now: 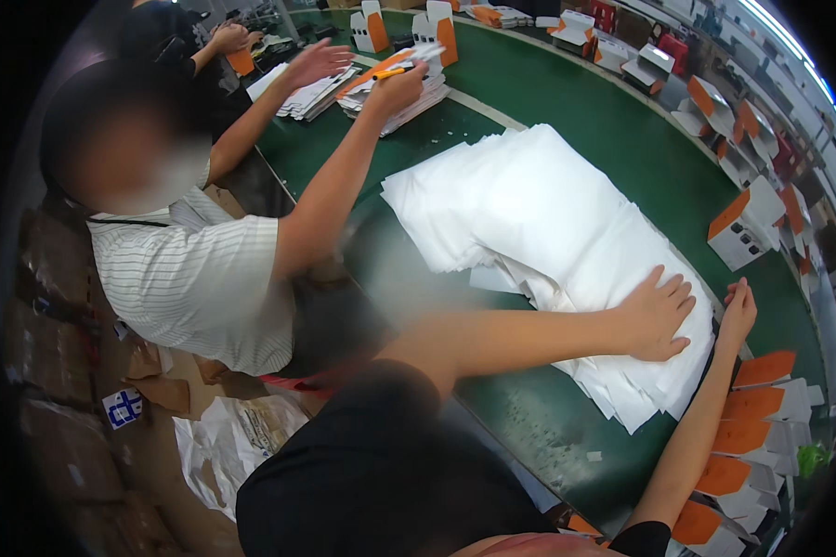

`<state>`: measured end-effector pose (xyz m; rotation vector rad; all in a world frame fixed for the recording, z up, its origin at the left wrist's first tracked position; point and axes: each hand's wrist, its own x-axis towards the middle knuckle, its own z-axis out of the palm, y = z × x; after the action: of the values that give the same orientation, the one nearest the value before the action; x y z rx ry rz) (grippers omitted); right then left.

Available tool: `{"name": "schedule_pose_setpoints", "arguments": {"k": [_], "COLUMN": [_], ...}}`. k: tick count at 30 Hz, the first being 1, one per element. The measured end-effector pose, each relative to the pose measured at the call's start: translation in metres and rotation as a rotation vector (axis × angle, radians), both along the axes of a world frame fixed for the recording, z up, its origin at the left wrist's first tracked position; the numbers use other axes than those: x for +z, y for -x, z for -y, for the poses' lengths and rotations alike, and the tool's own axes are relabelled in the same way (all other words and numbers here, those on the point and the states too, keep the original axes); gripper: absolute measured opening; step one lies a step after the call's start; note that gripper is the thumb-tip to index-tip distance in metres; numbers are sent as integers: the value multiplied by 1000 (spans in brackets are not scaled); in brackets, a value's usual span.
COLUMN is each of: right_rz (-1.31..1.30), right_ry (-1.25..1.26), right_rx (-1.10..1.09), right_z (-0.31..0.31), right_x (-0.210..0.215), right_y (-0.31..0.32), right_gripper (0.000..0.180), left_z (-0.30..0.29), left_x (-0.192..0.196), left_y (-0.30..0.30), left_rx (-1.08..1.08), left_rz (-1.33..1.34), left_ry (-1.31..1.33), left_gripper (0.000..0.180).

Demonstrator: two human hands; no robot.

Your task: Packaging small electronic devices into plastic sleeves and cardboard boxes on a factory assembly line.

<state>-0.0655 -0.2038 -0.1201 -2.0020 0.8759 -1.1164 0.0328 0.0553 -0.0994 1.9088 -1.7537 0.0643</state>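
Observation:
A thick, fanned-out pile of thin white sheets (539,200) lies across the green work surface in front of me, its near end spread into uneven corners. My left hand (658,316) presses down flat on the near part of the pile, fingers spread. Beside the pile's right edge is my right hand (738,314), seen from the side with its fingers loosely bent. I see nothing held in it, though part of its palm side is hidden.
Open white-and-orange boxes (748,223) line the right side, with more orange-flapped boxes (751,404) near my right forearm. At left a co-worker (190,269) holds a yellow-orange pen-like tool (392,73) over stacked flat cartons (399,107). A white plastic bag (237,446) lies lower left.

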Motion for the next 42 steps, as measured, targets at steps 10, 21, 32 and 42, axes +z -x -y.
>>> {"name": "schedule_pose_setpoints", "arguments": {"k": [10,21,32,42], "right_rz": [28,-7,14,-23], "right_ry": [-21,33,35,0], "right_rx": [46,36,30,-18], "right_z": [6,8,10,-16], "right_x": [-4,-10,-18,2], "right_y": [0,-2,-4,-1], "right_gripper": [43,43,39,43], "left_z": [0,2,4,4], "left_x": [0,-6,-8,-7], "left_y": [0,1,1,2], "left_rx": [-6,0,15,29], "left_rz": [-13,-30,33,85], "left_ry": [-2,29,-8,-30], "left_gripper": [70,73,70,69]}}
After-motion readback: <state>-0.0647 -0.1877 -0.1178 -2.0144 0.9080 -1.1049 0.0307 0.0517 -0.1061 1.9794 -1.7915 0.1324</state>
